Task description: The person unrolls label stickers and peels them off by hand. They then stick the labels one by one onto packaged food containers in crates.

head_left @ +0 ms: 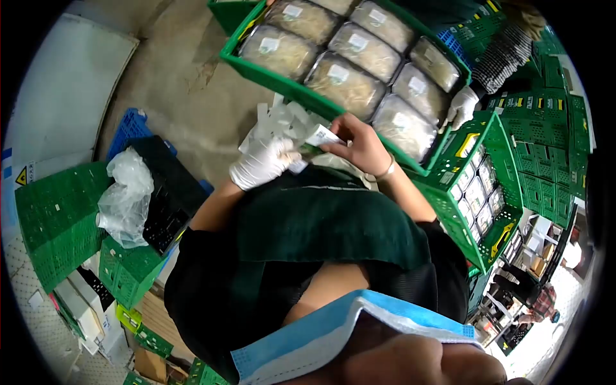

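Observation:
My left hand (264,163), in a white glove, has its fingers curled in a pinch beside some white label strips (292,122); what it grips is too small to tell. My bare right hand (357,145) is closed on a white label (323,136). Just beyond my hands is a green crate (292,88) of clear-lidded food packs (346,85), most with a white label on top. At its right end a co-worker's gloved hand (461,108) touches the rim.
Another green crate (449,186) with packs stands at the right, before stacked green crates (536,128). At the left are green crates (58,215), a clear plastic bag (127,199) and a blue crate (130,128). A person (544,303) is far off at lower right.

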Available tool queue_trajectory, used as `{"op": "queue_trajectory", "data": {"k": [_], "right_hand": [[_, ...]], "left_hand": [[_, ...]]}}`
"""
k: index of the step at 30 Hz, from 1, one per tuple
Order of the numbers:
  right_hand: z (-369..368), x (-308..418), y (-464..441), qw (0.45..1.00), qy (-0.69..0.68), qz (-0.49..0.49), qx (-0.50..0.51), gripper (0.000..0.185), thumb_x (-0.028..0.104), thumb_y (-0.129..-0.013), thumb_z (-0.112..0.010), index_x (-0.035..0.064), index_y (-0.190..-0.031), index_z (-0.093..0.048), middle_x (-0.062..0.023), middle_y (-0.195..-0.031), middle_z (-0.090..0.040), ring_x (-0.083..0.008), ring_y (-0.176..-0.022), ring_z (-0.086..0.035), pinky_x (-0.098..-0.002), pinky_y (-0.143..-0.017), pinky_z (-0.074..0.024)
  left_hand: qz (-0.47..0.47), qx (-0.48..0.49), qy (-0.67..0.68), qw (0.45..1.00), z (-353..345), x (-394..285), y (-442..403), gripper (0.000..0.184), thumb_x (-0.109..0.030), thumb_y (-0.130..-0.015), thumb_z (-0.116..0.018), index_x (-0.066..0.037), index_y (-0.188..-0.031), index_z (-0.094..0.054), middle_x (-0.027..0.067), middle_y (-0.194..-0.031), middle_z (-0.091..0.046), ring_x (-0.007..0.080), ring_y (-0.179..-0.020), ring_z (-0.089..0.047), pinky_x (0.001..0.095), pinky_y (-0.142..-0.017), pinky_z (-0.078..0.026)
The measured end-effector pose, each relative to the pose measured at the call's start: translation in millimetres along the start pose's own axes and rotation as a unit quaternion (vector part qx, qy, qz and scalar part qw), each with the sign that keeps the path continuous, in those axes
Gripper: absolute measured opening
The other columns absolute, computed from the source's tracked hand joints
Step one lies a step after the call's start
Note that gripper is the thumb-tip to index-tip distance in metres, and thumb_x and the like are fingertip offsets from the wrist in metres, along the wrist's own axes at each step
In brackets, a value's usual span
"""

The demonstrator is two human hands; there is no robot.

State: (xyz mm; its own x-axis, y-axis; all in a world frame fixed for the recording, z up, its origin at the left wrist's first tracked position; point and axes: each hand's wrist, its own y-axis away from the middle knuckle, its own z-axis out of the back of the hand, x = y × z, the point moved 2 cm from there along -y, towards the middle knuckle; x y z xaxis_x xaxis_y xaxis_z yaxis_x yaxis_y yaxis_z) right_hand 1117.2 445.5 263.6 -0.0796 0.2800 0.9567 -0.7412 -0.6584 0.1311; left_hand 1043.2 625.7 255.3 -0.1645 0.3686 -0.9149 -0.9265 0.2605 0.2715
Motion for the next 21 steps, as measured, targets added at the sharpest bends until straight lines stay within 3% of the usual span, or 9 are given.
{"op": "queue_trajectory", "data": {"k": [1,4,6,12,14,16,17,19,21], "right_hand": [[-16,9,-14,0.997,0.057,0.043,0.009,0.022,0.013,-0.067,-0.068,0.0025,-0.077,-0.051,-0.0052,-0.062,-0.052,-0.0134,-0.055,-0.050,-0.0272,-0.053,-0.0417],[-50,22,-44,0.996,0.068,0.032,0.038,0.018,0.010,-0.070,-0.066,0.0011,-0.079,-0.053,-0.0022,-0.063,-0.052,-0.0087,-0.057,-0.045,-0.0230,-0.054,-0.0403],[-66,26,-58,0.999,0.041,0.002,0.030,0.018,0.013,-0.068,-0.065,0.0021,-0.080,-0.055,-0.0104,-0.065,-0.057,-0.0201,-0.058,-0.056,-0.0277,-0.055,-0.0441],[-68,32,-103,0.971,0.231,0.053,0.002,0.021,0.022,-0.069,-0.062,0.0040,-0.078,-0.058,-0.0090,-0.065,-0.059,-0.0199,-0.060,-0.059,-0.0292,-0.055,-0.0461],[-35,33,-141,0.952,0.297,0.065,-0.038,0.023,0.025,-0.070,-0.060,0.0044,-0.079,-0.058,-0.0102,-0.068,-0.060,-0.0223,-0.064,-0.059,-0.0317,-0.058,-0.0465],[7,13,-189,0.942,0.311,0.092,-0.082,0.025,0.025,-0.071,-0.057,0.0033,-0.085,-0.055,-0.0147,-0.076,-0.059,-0.0265,-0.070,-0.058,-0.0340,-0.063,-0.0460],[14,-4,-207,0.929,0.324,0.144,-0.105,0.027,0.023,-0.072,-0.055,0.0024,-0.089,-0.053,-0.0174,-0.080,-0.059,-0.0285,-0.074,-0.058,-0.0349,-0.066,-0.0455],[0,-46,-232,0.929,0.366,-0.013,-0.058,0.031,0.022,-0.073,-0.053,0.0006,-0.095,-0.048,-0.0208,-0.086,-0.056,-0.0316,-0.080,-0.055,-0.0356,-0.071,-0.0438],[-15,-79,-239,0.859,0.498,0.085,-0.083,0.039,0.025,-0.073,-0.057,0.0048,-0.104,-0.045,-0.0157,-0.091,-0.054,-0.0307,-0.085,-0.052,-0.0380,-0.071,-0.0422]], "left_hand": [[0.018,0.026,-0.204,0.978,26,-5,6,0.022,-0.008,-0.076,-0.055,0.000,-0.097,-0.054,0.0105,-0.089,-0.059,0.0182,-0.078,-0.056,0.0274,-0.068,-0.044],[-0.060,-0.102,0.144,0.983,53,9,14,0.029,-0.001,-0.074,-0.054,0.001,-0.103,-0.051,0.0075,-0.095,-0.058,0.0165,-0.088,-0.055,0.0272,-0.077,-0.042],[-0.078,-0.145,0.391,0.906,54,15,7,0.030,0.005,-0.075,-0.052,0.003,-0.104,-0.049,0.0046,-0.099,-0.056,0.0140,-0.089,-0.052,0.0246,-0.080,-0.040],[0.010,-0.278,0.201,0.939,69,75,4,0.005,-0.001,-0.076,-0.056,0.001,-0.081,-0.057,0.0000,-0.072,-0.053,0.0041,-0.066,-0.044,0.0188,-0.058,-0.039],[0.011,-0.258,0.173,0.950,86,79,6,0.018,-0.003,-0.072,-0.059,0.002,-0.089,-0.054,0.0051,-0.077,-0.056,0.0098,-0.067,-0.052,0.0220,-0.060,-0.044],[0.014,-0.252,0.443,0.860,99,82,11,0.021,0.000,-0.072,-0.054,0.005,-0.092,-0.051,0.0107,-0.082,-0.057,0.0155,-0.071,-0.057,0.0245,-0.064,-0.047],[0.050,-0.237,0.424,0.873,111,85,12,0.019,-0.001,-0.074,-0.053,0.005,-0.092,-0.052,0.0119,-0.086,-0.057,0.0157,-0.077,-0.057,0.0265,-0.065,-0.048],[0.085,-0.217,0.370,0.899,123,95,7,0.019,0.002,-0.073,-0.053,0.005,-0.092,-0.052,0.0109,-0.088,-0.057,0.0147,-0.082,-0.056,0.0260,-0.068,-0.047],[0.078,-0.193,0.326,0.922,128,109,-5,0.020,0.002,-0.073,-0.053,0.005,-0.093,-0.052,0.0101,-0.090,-0.057,0.0140,-0.083,-0.055,0.0255,-0.070,-0.046]]}}
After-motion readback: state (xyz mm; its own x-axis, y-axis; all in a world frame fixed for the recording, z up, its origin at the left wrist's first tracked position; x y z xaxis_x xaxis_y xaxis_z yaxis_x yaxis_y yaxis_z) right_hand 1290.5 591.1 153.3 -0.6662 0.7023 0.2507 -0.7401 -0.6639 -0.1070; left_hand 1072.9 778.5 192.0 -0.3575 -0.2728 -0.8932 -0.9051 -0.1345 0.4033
